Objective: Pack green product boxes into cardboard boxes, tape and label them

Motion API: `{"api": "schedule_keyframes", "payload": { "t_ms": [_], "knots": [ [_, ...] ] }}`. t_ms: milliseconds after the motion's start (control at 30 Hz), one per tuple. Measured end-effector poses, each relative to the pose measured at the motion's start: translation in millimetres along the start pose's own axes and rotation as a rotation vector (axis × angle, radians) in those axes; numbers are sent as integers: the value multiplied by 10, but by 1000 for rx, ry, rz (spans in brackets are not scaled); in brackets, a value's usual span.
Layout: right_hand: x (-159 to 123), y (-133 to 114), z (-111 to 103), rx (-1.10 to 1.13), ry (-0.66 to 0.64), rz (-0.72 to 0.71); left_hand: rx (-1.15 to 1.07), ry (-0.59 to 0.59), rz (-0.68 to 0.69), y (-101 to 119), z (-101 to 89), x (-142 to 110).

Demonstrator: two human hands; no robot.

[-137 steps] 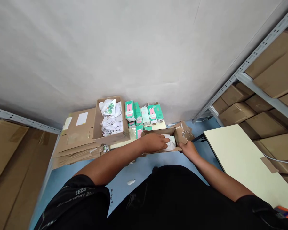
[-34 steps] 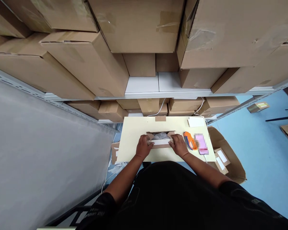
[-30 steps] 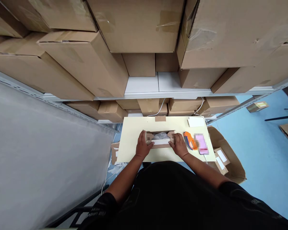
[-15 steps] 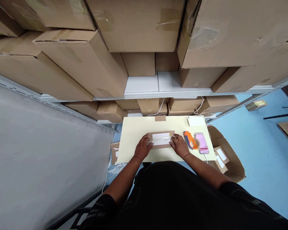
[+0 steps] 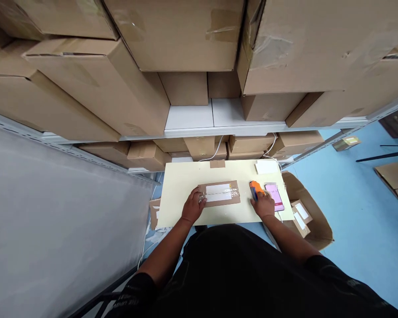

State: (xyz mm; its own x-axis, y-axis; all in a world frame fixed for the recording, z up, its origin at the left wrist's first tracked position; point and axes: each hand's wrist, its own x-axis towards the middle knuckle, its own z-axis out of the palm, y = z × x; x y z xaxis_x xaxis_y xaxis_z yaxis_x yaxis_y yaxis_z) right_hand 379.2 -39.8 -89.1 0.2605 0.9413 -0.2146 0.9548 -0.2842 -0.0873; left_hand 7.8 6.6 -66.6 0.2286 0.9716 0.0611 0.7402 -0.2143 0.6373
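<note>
A flat cardboard package [image 5: 219, 201] with white labels and clear tape across it lies on the pale yellow table [image 5: 179, 176]. My left hand [image 5: 193, 205] is closed on its left end, with the thumb at the near side. To the right, my right hand [image 5: 264, 205] is closed around the handle end of an orange and blue handheld scanner [image 5: 256, 187], covering much of it. The scanner's front part shows beyond the fingers. Close by that hand lies a phone with a pink screen [image 5: 274, 197].
Shelving [image 5: 192, 131] packed with cardboard boxes [image 5: 179, 39] rises behind the table. A white card-like item [image 5: 265, 166] lies at the back right. Right of the table stands a large open carton [image 5: 321, 225] holding labelled packages [image 5: 301, 211]. A grey wall [image 5: 53, 212] is on the left.
My right hand has let go of the package's right end and moved right onto the scanner. My left hand has stayed on the package. The view has shifted slightly.
</note>
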Motion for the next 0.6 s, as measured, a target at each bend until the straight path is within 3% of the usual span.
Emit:
{"api": "schedule_keyframes", "payload": {
  "t_ms": [167,267,367,467,600],
  "knots": [
    [147,-4,76,24,-86,17,3,0,20,0,2,5],
    [175,22,-31,241,-105,102,-10,3,4,-16,20,-5],
    [143,46,-236,634,-30,145,-31,19,18,-46,53,-20],
    [98,-12,-530,998,87,78,-45,36,37,-76,88,-30],
    [88,-314,-972,1199,88,-29,-51,59,57,-72,93,-12]
  ]
}}
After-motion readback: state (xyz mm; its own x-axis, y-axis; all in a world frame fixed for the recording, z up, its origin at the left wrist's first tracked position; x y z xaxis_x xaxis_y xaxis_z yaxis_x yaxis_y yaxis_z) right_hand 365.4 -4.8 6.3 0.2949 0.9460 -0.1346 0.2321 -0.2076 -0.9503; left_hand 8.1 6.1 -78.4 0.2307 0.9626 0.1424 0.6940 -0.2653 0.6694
